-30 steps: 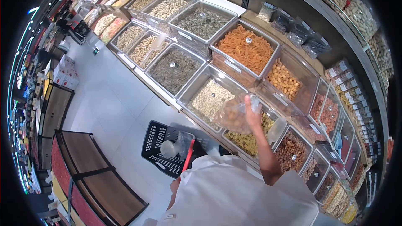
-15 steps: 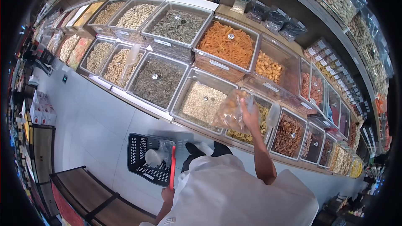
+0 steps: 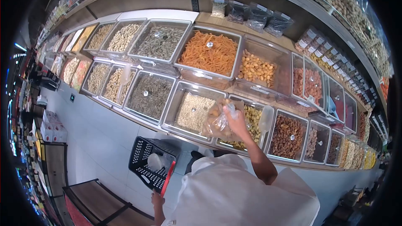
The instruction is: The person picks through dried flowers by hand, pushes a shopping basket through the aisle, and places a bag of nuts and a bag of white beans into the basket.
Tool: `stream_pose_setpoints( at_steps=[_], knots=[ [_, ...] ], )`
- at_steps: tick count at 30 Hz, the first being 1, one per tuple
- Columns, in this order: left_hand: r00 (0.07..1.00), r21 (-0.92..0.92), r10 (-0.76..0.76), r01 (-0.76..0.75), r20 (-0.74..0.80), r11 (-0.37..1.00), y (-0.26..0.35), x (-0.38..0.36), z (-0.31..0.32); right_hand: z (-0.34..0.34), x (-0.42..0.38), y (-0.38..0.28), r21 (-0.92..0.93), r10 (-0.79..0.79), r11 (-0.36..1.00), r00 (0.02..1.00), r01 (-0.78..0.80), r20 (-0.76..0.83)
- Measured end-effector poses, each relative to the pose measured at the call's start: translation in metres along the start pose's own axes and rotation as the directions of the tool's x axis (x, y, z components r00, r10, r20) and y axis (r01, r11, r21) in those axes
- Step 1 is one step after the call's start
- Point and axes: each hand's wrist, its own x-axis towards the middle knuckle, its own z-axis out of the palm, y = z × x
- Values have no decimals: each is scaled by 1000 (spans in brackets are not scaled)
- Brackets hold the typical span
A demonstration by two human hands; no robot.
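Note:
My right hand (image 3: 237, 124) is closed on the gathered top of a clear plastic bag (image 3: 217, 122) with brownish pieces inside. The bag hangs above a bin of yellowish-green dried pieces (image 3: 252, 119), hiding part of it and the edge of the bin of pale flakes (image 3: 194, 111). Just right of that hand a clear scoop (image 3: 266, 119) rests in the bin. At the lower left, my left hand (image 3: 157, 200) is wrapped round the red handle (image 3: 168, 179) of a black basket (image 3: 138, 155). A round whitish tub (image 3: 155, 162) and clear plastic lie in the basket.
Two rows of lidded bins run along the counter, including orange strips (image 3: 209, 52), dark seeds (image 3: 150, 94) and walnuts (image 3: 288, 136). Small packets (image 3: 256, 16) stand on the ledge behind. A low wooden rack (image 3: 98, 196) is at lower left, with white boxes (image 3: 53, 126) farther back.
The view has tilted, so the counter sits lower and farther left. My right hand still grips the bag over the same bin. The basket has turned slightly, with my left hand still on its handle.

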Motion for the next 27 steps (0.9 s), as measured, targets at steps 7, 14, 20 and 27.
stream_pose_setpoints(
  at_steps=[7,14,20,27],
  knots=[
    [612,-551,599,-773,-517,314,280,-89,-176,-1,16,0,-36,-363,930,930,365,61],
    [119,-321,903,-947,-413,-22,483,-96,-233,-20,-6,-26,-156,-497,849,863,505,91],
    [22,-111,804,-992,-594,-55,520,-91,-199,-48,-23,-18,-97,-493,866,870,491,7],
    [117,-263,805,-963,-582,-50,529,-85,-196,-111,-77,19,-48,-361,932,901,360,-242]
  ],
)
